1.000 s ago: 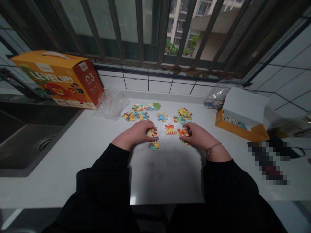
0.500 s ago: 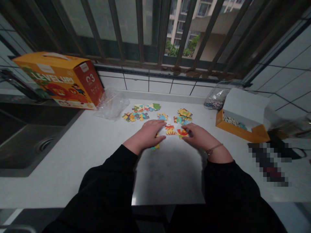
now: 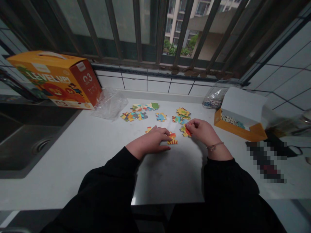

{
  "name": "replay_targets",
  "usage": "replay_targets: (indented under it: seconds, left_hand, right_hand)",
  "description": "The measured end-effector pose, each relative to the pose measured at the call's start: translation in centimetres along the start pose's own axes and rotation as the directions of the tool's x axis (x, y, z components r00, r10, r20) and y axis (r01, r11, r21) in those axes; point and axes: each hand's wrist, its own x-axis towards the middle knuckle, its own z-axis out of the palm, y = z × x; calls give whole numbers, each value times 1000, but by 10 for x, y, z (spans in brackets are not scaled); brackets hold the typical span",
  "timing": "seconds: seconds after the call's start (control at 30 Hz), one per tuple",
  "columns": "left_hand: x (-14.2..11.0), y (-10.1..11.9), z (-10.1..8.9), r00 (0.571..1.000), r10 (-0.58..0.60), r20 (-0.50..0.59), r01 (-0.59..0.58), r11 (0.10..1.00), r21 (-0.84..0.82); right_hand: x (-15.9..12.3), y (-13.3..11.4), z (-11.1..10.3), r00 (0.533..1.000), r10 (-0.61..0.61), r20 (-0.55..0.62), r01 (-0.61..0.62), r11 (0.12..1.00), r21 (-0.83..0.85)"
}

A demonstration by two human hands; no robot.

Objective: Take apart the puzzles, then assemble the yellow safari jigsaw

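My right hand point(image 3: 200, 131) pinches a yellow, green and red puzzle piece point(image 3: 184, 130) between thumb and fingers, the piece turned at an angle. To its left, my left hand point(image 3: 153, 140) rests on the counter with thumb and fingers apart. Its fingertips touch a yellow and orange puzzle piece point(image 3: 173, 139) and cover part of it. Another puzzle piece point(image 3: 148, 129) peeks out behind the left hand, mostly hidden. Farther back lie a single blue and yellow piece point(image 3: 160, 117), a joined strip of pieces point(image 3: 134, 116), a second strip point(image 3: 145, 107) and a small pile point(image 3: 183, 112).
An orange carton point(image 3: 58, 81) stands back left, beside crumpled clear plastic point(image 3: 110, 103) and a dark sink point(image 3: 14, 145). On the right are an open orange box point(image 3: 239, 124) holding pieces, a clear bag point(image 3: 213, 98) and a pixelated dark object point(image 3: 267, 161). A barred window rises behind the counter point(image 3: 170, 174).
My left hand has moved right from the left-hand pieces to the middle piece, which has shifted toward me. My right hand has turned its piece and drawn it away from the middle piece.
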Motion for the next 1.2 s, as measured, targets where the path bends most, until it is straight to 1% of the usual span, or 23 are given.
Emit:
replay_targets:
  seconds: [0.07, 0.13, 0.2, 0.23, 0.27, 0.33, 0.4, 0.43, 0.5, 0.53, 0.57, 0.63, 0.67, 0.73, 0.77, 0.8, 0.87, 0.93, 0.97, 1.07, 1.2]
  left_hand:
    - [1, 0, 4, 999, 52, -6, -51, 999, 9]
    - [3, 0, 7, 993, 120, -11, -120, 993, -13]
    - [4, -1, 9, 985, 172, -25, -173, 984, -32]
    - [5, -1, 10, 983, 181, -31, -182, 983, -27]
    - [5, -2, 11, 984, 176, -38, -177, 984, -11]
    - [5, -3, 11, 988, 148, -52, -147, 989, 22]
    - [4, -4, 11, 990, 128, -59, -127, 992, 26]
    - [4, -4, 11, 990, 125, -61, -124, 992, 20]
    - [3, -4, 10, 990, 129, -47, -129, 992, 4]
    - [3, -3, 9, 991, 132, -35, -132, 991, -4]
    - [4, -3, 8, 991, 132, -26, -132, 991, -10]
    - [4, -1, 6, 993, 121, -11, -121, 993, -16]
    - [4, 1, 5, 994, 113, -4, -113, 993, -17]
    - [5, 3, 3, 995, 100, 7, -99, 995, -20]
    - [6, 3, 2, 995, 99, 13, -99, 995, -22]
    - [6, 4, 2, 995, 101, 15, -101, 995, -23]
    - [6, 5, 0, 994, 108, 19, -108, 994, -14]
    - [6, 5, 0, 995, 101, 20, -101, 995, 3]
    - [6, 4, 1, 995, 96, 20, -96, 995, 10]
    - [6, 2, 3, 995, 102, 8, -102, 995, 9]
    - [6, -2, 8, 993, 118, -15, -118, 993, 10]
  right_hand:
    - [1, -4, 8, 996, 94, 3, -92, 969, 227]
    - [0, -10, 20, 988, 140, 68, -155, 882, 446]
    - [0, -18, 32, 980, 119, 159, -189, 807, 559]
    - [-1, -20, 37, 975, 89, 202, -191, 802, 566]
    - [-1, -23, 42, 970, 55, 235, -178, 822, 541]
    - [-2, -24, 47, 967, -6, 255, -107, 899, 424]
    - [-2, -23, 49, 976, -41, 215, -20, 961, 275]
    - [-2, -22, 49, 982, -51, 180, 13, 978, 209]
    - [-2, -21, 48, 991, -56, 123, 41, 992, 119]
    - [-2, -20, 48, 993, -50, 111, 39, 994, 101]
    - [-1, -20, 49, 993, -39, 110, 27, 994, 109]
    - [-1, -21, 52, 989, 2, 150, -35, 976, 214]
    - [-1, -22, 55, 983, 33, 183, -87, 951, 297]
    - [-1, -23, 60, 968, 81, 239, -184, 874, 450]
    - [-1, -24, 62, 964, 96, 248, -211, 846, 490]
    - [-1, -23, 63, 965, 101, 241, -212, 842, 496]
    - [-2, -21, 61, 978, 67, 198, -145, 901, 408]
    - [-3, -18, 54, 984, -5, 176, -39, 969, 245]
    - [-3, -16, 50, 983, -42, 180, 11, 985, 171]
    - [-5, -14, 39, 967, -121, 222, 115, 992, 43]
    - [-6, -15, 34, 956, -169, 238, 181, 983, -30]
